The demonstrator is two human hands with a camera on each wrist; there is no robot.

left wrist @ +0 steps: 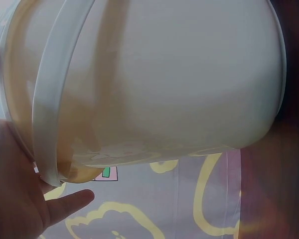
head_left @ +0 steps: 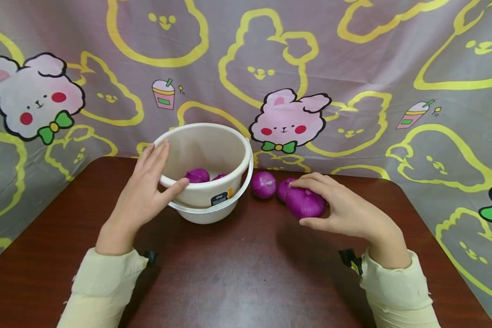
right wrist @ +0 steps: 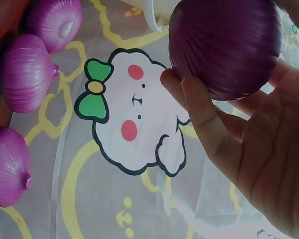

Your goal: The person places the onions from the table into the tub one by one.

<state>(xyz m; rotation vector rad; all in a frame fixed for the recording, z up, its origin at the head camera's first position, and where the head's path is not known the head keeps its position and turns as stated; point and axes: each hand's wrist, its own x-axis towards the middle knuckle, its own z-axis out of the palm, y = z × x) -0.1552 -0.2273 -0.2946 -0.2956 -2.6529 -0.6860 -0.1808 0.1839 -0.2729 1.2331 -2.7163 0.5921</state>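
Note:
A cream bucket (head_left: 207, 200) stands on the table with its white handle (head_left: 246, 180) hanging down at the front. My left hand (head_left: 143, 191) rests against the bucket's left side at the rim, fingers fairly straight and thumb extended along the front. Inside the bucket lie a purple onion (head_left: 197, 175) and part of another (head_left: 219, 176). My right hand (head_left: 344, 205) holds a purple onion (head_left: 306, 203) between thumb and fingers, raised over the table. Beyond it sit a purple onion (head_left: 264, 185) and a partly covered onion (head_left: 284, 188). A third onion (right wrist: 9, 167) shows in the right wrist view.
The dark reddish-brown table (head_left: 229, 282) reaches back to a hanging cloth (head_left: 352, 64) with rabbit and bear drawings, close behind the bucket. Small black straps (head_left: 350, 260) show at the cuffs of pale sleeves (head_left: 397, 291).

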